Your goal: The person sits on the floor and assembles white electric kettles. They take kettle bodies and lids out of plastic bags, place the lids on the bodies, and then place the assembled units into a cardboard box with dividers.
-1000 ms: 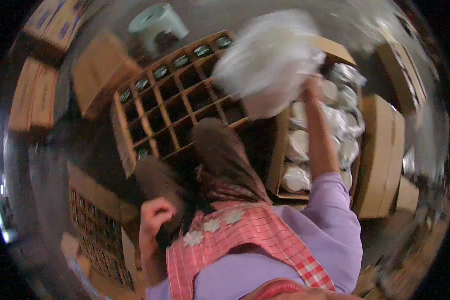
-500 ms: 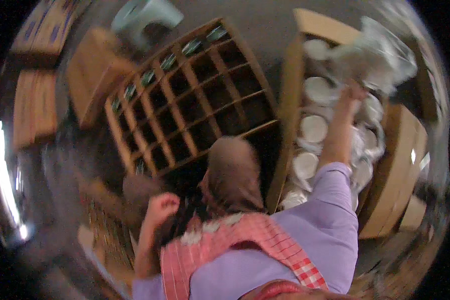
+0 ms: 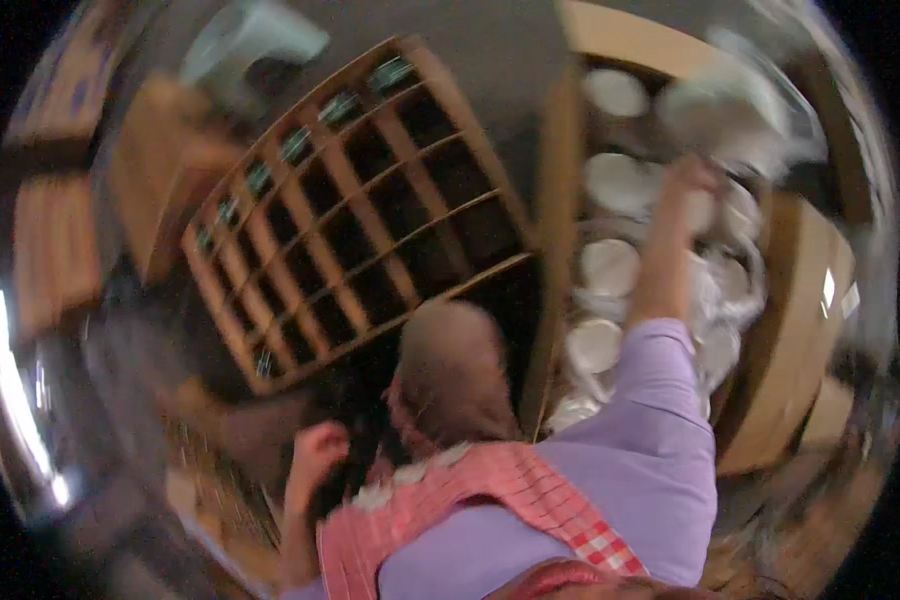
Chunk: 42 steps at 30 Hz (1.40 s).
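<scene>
My right hand (image 3: pixel 698 178) reaches over a long cardboard box (image 3: pixel 558 200) on the right and meets the near end of a crumpled clear plastic bag (image 3: pixel 725 110) with something whitish in it. Motion smears its fingers, so their grip cannot be made out. Inside the box stand rows of white round-topped pieces (image 3: pixel 610 267), some wrapped in clear plastic. My left hand (image 3: pixel 320 442) hangs beside my knee, fingers curled in, with nothing visible in them. Ahead of my knees lies a divided crate (image 3: pixel 475 115) with dark compartments; several along its far left side hold green, shiny-topped things (image 3: pixel 293 145).
Behind the crate is a pale plastic stool-like object (image 3: pixel 260 45). Cardboard boxes stand at the left (image 3: pixel 155 180) and far left (image 3: pixel 55 250). Another carton (image 3: pixel 795 330) sits close against the right side of the long box. My knee (image 3: pixel 455 370) is near the crate's front edge.
The view has shifted, so the crate and long box appear further left and slightly lower. My right hand stays at the plastic bag. My left hand remains curled near my knee.
</scene>
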{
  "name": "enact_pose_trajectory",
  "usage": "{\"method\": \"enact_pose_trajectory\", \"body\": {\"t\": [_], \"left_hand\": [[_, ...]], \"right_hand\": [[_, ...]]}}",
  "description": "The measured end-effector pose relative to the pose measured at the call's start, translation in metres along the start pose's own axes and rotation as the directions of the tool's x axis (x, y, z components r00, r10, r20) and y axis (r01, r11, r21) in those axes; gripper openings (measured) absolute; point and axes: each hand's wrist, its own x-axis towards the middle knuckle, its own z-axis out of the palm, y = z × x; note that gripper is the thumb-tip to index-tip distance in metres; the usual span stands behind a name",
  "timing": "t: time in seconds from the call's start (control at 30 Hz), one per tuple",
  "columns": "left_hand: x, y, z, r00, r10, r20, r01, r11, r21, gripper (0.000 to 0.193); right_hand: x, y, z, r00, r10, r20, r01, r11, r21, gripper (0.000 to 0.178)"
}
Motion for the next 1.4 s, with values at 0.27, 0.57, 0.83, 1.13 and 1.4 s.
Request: {"method": "enact_pose_trajectory", "body": {"t": [0.27, 0.57, 0.83, 1.13, 1.4], "left_hand": [[0.023, -0.044, 0.005, 0.983, 0.15, 0.11, -0.177, 0.937, 0.302, 0.013], [0.045, -0.006, -0.01, 0.963, 0.246, 0.108, -0.268, 0.905, 0.329, 0.024], [0.055, -0.034, -0.01, 0.977, 0.177, 0.119, -0.205, 0.936, 0.287, 0.027], [0.044, -0.013, -0.02, 0.982, 0.188, 0.029, -0.19, 0.969, 0.16, 0.025], [0.067, 0.118, -0.032, 0.924, 0.31, -0.225, -0.38, 0.671, -0.637, 0.02]], "right_hand": [[-0.012, 0.011, 0.02, 0.94, -0.3, 0.165, 0.339, 0.88, -0.333, 0.012], [-0.056, -0.025, 0.037, 0.925, 0.363, 0.115, -0.108, 0.539, -0.835, 0.033], [0.065, -0.109, 0.046, 0.571, -0.358, 0.739, 0.524, -0.533, -0.664, 0.05], [0.099, -0.106, 0.049, 0.988, -0.115, 0.104, 0.155, 0.664, -0.732, 0.016], [-0.192, -0.203, 0.161, 0.645, 0.217, 0.733, 0.065, 0.94, -0.336, 0.018]]}}
